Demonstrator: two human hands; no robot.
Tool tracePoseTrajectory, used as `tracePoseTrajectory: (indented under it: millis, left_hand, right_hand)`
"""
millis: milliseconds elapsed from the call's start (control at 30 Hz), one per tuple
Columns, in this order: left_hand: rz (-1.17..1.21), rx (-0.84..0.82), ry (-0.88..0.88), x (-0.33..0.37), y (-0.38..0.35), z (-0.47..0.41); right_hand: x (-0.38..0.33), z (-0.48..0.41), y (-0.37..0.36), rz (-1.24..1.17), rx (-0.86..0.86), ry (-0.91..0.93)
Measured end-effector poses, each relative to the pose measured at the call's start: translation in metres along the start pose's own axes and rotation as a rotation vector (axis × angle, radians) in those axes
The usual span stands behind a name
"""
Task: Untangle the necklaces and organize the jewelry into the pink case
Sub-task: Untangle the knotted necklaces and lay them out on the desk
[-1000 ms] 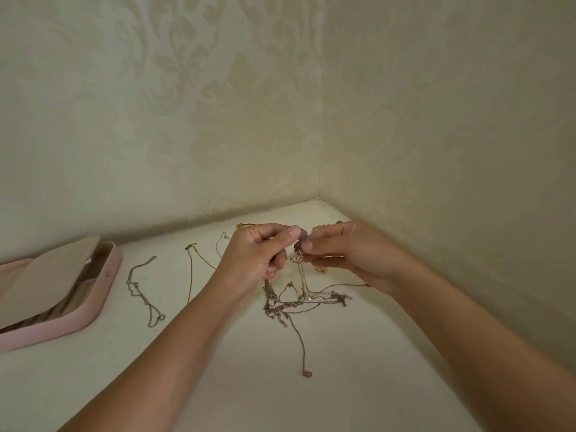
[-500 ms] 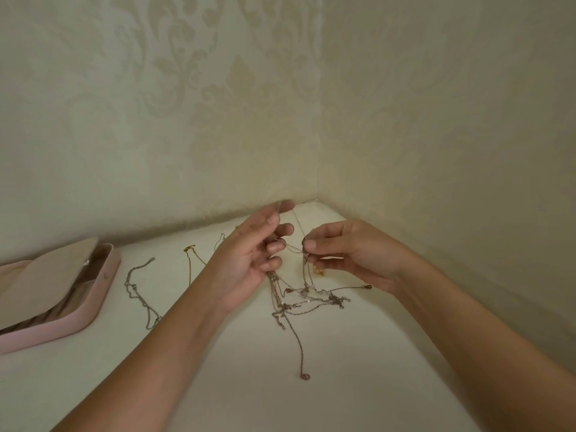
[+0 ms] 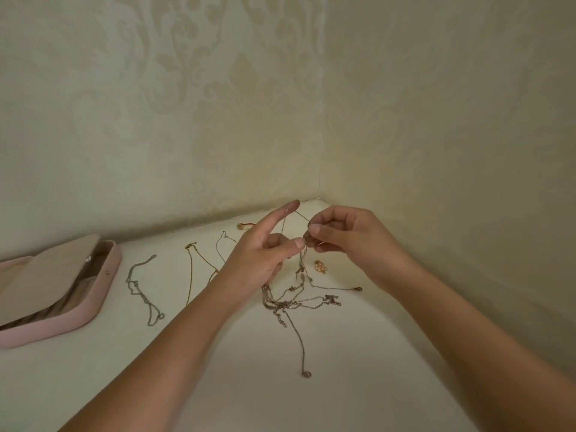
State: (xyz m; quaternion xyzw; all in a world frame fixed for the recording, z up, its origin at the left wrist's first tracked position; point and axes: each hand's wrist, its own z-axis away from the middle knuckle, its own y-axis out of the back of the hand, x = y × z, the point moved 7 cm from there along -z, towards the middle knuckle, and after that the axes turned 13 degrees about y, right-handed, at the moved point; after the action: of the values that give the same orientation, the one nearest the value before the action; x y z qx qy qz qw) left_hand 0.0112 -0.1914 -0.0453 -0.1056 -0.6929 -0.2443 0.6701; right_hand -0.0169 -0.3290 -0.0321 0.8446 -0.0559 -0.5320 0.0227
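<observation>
A tangle of thin necklace chains (image 3: 293,302) lies on the white surface, with strands rising up to my hands. My left hand (image 3: 260,254) has its index finger stretched out with a thin strand looped over it, and its thumb touches the chain. My right hand (image 3: 346,238) pinches the same strand between thumb and fingers just right of the left thumb. One loose chain end with a small ring (image 3: 306,374) trails toward me. The pink case (image 3: 103,294) lies open at the far left.
A silver chain (image 3: 141,291), a gold chain (image 3: 190,269) and a thin wire chain (image 3: 223,244) lie separate between case and tangle. A small gold cluster piece (image 3: 321,266) and a red-and-gold item (image 3: 244,226) sit near the wall corner. Walls close in behind and right.
My left hand let go of its tight pinch and spread, index finger now pointing up with a strand over it. The right hand keeps its pinch and has lifted slightly.
</observation>
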Motion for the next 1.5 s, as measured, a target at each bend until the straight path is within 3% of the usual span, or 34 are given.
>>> tracePoseTrajectory:
  millis: [133, 500, 833, 967, 1100, 1500]
  left_hand:
    - [-0.020, 0.067, -0.018, 0.003, 0.006, -0.002]
    - [-0.007, 0.024, -0.045, 0.007, -0.001, 0.002]
    - [0.028, 0.044, -0.040, 0.011, -0.001, 0.005]
    - [0.080, 0.040, -0.032, 0.012, -0.001, 0.007]
    - [0.131, 0.061, -0.040, 0.013, 0.006, 0.006]
    - [0.145, 0.124, -0.061, 0.015, 0.014, 0.006]
  right_hand:
    - [0.003, 0.001, -0.001, -0.064, -0.021, -0.038]
    - [-0.001, 0.002, -0.003, -0.138, -0.015, -0.079]
    - [-0.008, 0.003, -0.006, 0.026, 0.015, 0.005]
    - [-0.006, 0.003, -0.006, -0.020, 0.065, -0.010]
    - [-0.008, 0.005, -0.008, -0.136, 0.006, -0.050]
    - [-0.007, 0.002, 0.003, -0.059, -0.012, -0.041]
